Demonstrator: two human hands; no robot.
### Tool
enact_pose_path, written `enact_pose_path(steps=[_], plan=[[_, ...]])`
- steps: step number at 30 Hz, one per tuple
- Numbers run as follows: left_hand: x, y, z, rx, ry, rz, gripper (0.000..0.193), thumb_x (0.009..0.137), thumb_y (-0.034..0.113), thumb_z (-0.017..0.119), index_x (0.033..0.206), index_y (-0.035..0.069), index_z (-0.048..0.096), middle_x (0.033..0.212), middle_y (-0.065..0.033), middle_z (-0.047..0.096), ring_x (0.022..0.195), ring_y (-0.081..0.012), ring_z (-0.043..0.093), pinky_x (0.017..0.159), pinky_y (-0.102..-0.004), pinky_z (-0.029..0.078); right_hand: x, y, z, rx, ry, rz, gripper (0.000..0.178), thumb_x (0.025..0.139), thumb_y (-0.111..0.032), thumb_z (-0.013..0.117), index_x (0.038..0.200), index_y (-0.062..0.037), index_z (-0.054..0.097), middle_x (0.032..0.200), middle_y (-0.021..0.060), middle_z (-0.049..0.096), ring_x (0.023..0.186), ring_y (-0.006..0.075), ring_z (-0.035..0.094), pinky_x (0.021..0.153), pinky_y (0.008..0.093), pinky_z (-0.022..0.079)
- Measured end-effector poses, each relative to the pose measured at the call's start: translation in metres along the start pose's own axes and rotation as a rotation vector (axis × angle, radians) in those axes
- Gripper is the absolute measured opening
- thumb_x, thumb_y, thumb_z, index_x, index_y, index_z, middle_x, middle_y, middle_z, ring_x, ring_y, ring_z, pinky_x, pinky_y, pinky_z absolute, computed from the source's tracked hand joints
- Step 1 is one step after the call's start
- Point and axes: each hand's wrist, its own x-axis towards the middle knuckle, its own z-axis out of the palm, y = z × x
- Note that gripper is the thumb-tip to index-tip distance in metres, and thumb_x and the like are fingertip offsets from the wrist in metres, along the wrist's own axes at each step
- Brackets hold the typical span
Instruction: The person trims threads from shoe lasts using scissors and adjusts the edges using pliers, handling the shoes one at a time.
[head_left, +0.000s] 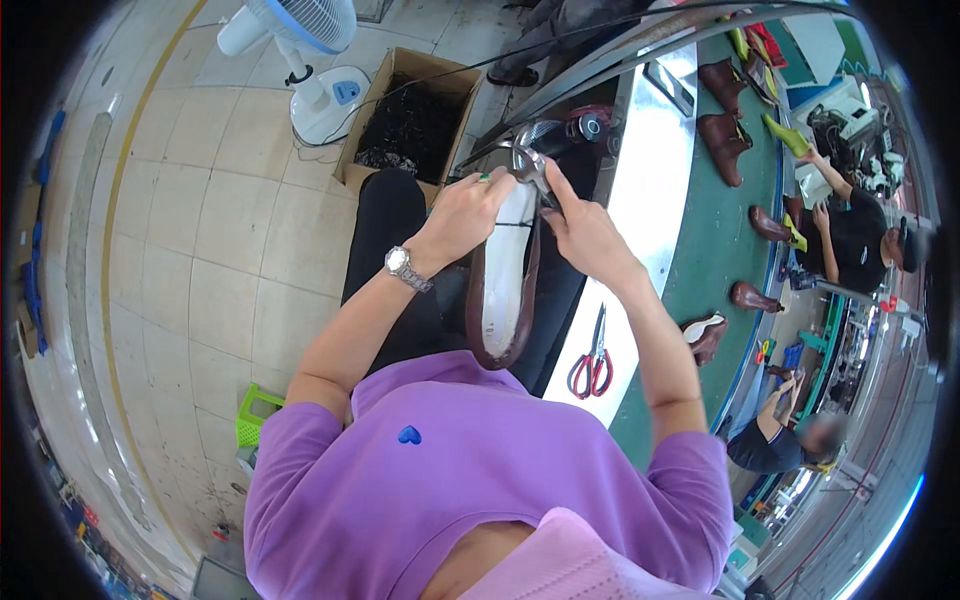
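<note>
Across my lap lies a brown shoe upper (515,345), sole side up, with a pale insole board (503,280) showing along its middle and a dark line across it. My left hand (465,218), fingers bent, grips the far left end of the shoe. In my right hand (592,235) is a pair of metal pincers (528,165), closed in my fingers, with its curved head at the shoe's far end. The pincer jaws and my left fingertips overlap there, so exactly what the jaws touch is hidden.
Red-handled scissors (593,365) lie on the metal ledge (640,220) to my right. Beyond runs a green conveyor (665,350) with several brown boots and shoes (722,145). Two co-workers (860,240) are past it. A cardboard box (455,75) and a fan (325,100) stand ahead.
</note>
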Motion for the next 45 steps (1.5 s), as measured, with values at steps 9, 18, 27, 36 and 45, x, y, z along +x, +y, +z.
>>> enact_pose_path(steps=[9, 18, 27, 36, 45], plan=[[-0.005, 0.001, 0.006, -0.107, 0.038, -0.190, 0.015, 0.085, 0.003, 0.052, 0.100, 0.001, 0.049, 0.090, -0.0149, 0.064, 0.081, -0.0304, 0.063, 0.068, -0.0360, 0.050, 0.001, 0.007, 0.000, 0.020, 0.060, -0.156, 0.072, 0.085, -0.008, 0.054, 0.143, -0.0301, 0.017, 0.069, 0.0214, 0.061, 0.063, 0.0366, 0.061, 0.063, 0.0436, 0.050], [-0.008, 0.005, 0.005, -0.194, 0.148, -0.239, 0.014, 0.085, 0.004, 0.053, 0.094, 0.002, 0.042, 0.085, -0.0160, 0.063, 0.078, -0.0313, 0.063, 0.064, -0.0374, 0.050, -0.003, 0.000, -0.014, 0.585, 0.325, -0.121, 0.069, 0.088, -0.004, 0.047, 0.144, -0.0275, 0.015, 0.060, 0.0137, 0.057, 0.059, 0.0313, 0.062, 0.065, 0.0371, 0.050], [-0.010, 0.004, 0.007, -0.205, 0.193, -0.272, 0.016, 0.084, 0.003, 0.055, 0.094, 0.002, 0.043, 0.090, -0.0158, 0.065, 0.081, -0.0303, 0.064, 0.067, -0.0362, 0.051, -0.004, 0.002, -0.013, 0.249, 0.118, -0.114, 0.076, 0.087, -0.006, 0.050, 0.144, -0.0303, 0.007, 0.066, 0.0152, 0.060, 0.060, 0.0294, 0.062, 0.063, 0.0399, 0.051], [-0.012, 0.004, 0.004, -0.257, 0.182, -0.335, 0.019, 0.082, 0.005, 0.057, 0.095, 0.003, 0.044, 0.093, -0.0156, 0.066, 0.083, -0.0288, 0.064, 0.067, -0.0344, 0.051, -0.004, 0.003, -0.011, -0.040, 0.071, -0.223, 0.076, 0.086, -0.008, 0.051, 0.144, -0.0298, 0.007, 0.064, 0.0194, 0.060, 0.062, 0.0368, 0.061, 0.060, 0.0460, 0.048], [-0.016, 0.003, 0.000, -0.271, 0.152, -0.373, 0.020, 0.083, 0.005, 0.058, 0.095, 0.002, 0.044, 0.091, -0.0150, 0.066, 0.084, -0.0282, 0.065, 0.066, -0.0328, 0.050, 0.005, 0.002, -0.018, -0.051, 0.101, -0.269, 0.072, 0.087, -0.010, 0.050, 0.143, -0.0324, 0.012, 0.066, 0.0183, 0.061, 0.061, 0.0345, 0.061, 0.057, 0.0431, 0.050]])
